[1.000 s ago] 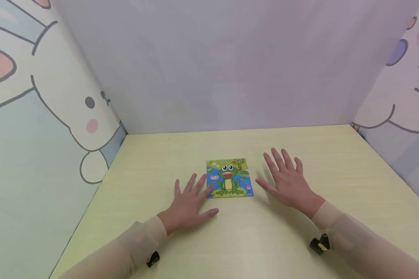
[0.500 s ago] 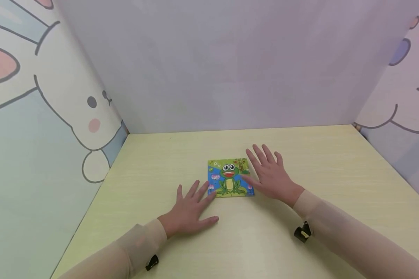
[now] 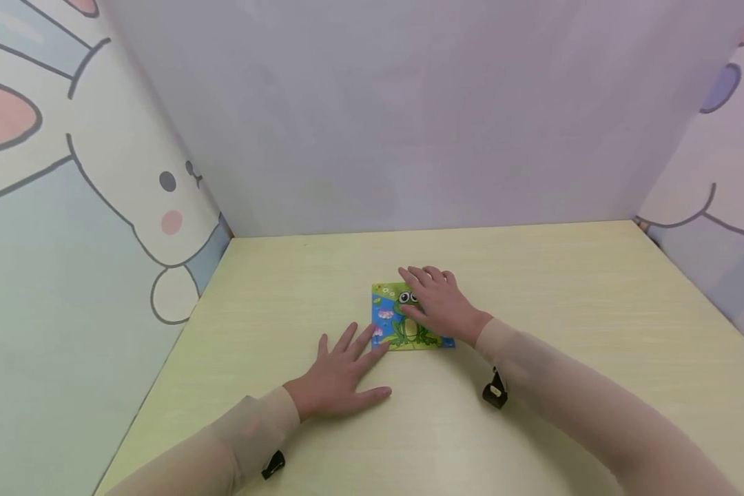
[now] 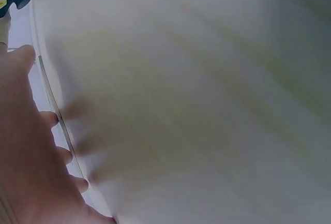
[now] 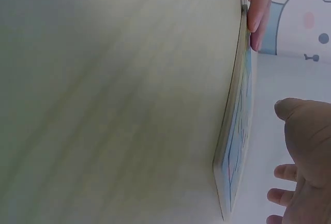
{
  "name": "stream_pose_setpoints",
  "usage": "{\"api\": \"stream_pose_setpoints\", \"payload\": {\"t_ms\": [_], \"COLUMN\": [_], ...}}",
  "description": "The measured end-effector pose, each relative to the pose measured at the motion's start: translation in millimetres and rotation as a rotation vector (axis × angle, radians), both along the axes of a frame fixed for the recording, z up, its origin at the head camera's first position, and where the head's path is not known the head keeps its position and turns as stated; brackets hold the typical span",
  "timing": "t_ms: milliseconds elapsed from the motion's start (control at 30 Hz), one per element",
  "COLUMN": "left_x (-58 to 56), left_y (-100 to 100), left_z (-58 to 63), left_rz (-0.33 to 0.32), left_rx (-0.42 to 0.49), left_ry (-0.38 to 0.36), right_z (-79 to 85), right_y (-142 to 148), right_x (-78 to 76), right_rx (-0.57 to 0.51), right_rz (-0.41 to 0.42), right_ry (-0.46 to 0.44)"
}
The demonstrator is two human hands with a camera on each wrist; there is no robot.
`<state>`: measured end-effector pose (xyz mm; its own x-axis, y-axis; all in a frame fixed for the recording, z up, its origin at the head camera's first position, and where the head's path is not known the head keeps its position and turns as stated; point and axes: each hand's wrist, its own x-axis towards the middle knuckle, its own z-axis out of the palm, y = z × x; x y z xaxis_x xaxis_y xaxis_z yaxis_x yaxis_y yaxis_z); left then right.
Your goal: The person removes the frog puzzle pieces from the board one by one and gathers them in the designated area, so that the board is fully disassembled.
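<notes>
A square board with a cartoon frog picture point(image 3: 412, 332) lies flat on the table. My left hand point(image 3: 333, 383), fingers spread, rests at its lower left, with fingertips on the near-left corner. Over the upper right part of the picture is my right hand point(image 3: 441, 306), hiding that area and part of the frog's face. The right wrist view shows the board's thick pale edge point(image 5: 231, 115), with my right hand point(image 5: 310, 146) apart from it, fingers loosely bent and holding nothing. In the left wrist view, my left hand point(image 4: 36, 146) lies along the tabletop; the board is not seen there.
The pale yellow table point(image 3: 533, 269) reaches back to a plain lilac wall point(image 3: 409, 124). A side panel with a cartoon rabbit point(image 3: 118, 165) stands at left, another printed panel point(image 3: 694, 172) at right. Black devices point(image 3: 494, 391) hang under both sleeves.
My right hand has moved left, from beside the board to above it, covering its upper right. My left hand has slid slightly nearer to me. The board stays in place.
</notes>
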<state>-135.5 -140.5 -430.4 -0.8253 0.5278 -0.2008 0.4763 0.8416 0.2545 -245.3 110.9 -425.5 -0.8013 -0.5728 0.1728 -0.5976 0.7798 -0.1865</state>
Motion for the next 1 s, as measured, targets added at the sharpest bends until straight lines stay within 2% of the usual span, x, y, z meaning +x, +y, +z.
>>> {"api": "stream_pose_setpoints", "payload": {"t_ms": [267, 567, 1000], "left_x": [-1.1, -1.6, -4.1], "left_y": [0.7, 0.1, 0.3], "left_z": [-0.2, -2.0, -3.5], "left_rz": [-0.003, -0.002, -0.006], "left_rx": [-0.011, -0.008, -0.015], "left_ry": [-0.008, 0.0, 0.0], "right_z": [-5.6, -11.5, 11.3], "right_y": [-15.5, -27.7, -41.2], "right_x": [-9.4, -24.8, -38.1], "right_rx": [-0.009, -0.036, 0.037], "right_rz": [0.022, -0.02, -0.034], "right_ry": [-0.059, -0.183, -0.375]}}
